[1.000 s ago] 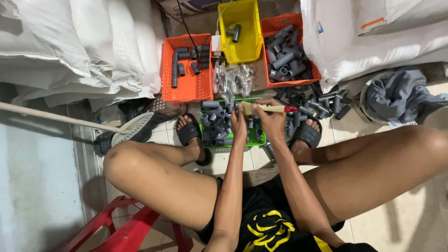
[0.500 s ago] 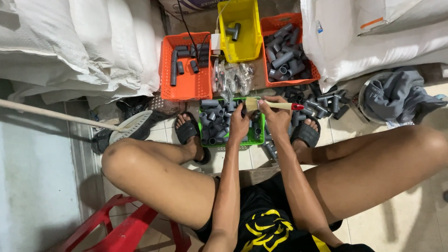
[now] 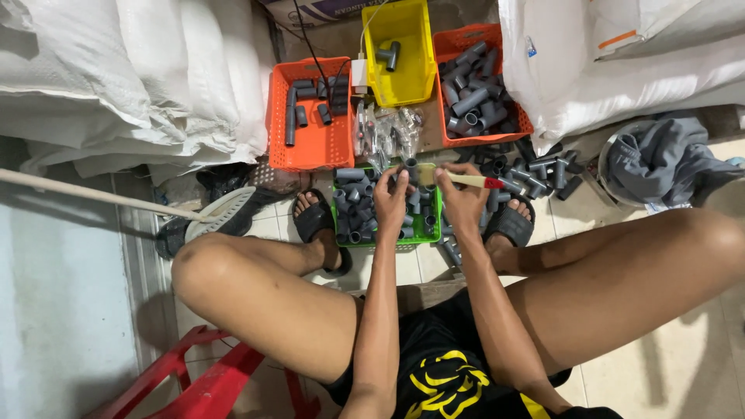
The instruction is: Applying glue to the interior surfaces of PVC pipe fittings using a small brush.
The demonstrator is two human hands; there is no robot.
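Hands lifted above green tray (tiled floor).

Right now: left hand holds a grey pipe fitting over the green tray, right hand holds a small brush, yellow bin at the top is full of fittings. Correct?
Not quite. In the head view the yellow bin holds a single grey fitting and is otherwise bare. The rest stands: left hand holds a grey pipe fitting over the green tray, right hand holds a small brush.

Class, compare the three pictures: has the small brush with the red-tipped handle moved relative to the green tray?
Yes. The brush in the right hand has drawn left toward the fitting held by the left hand, its bristles now over the green tray.
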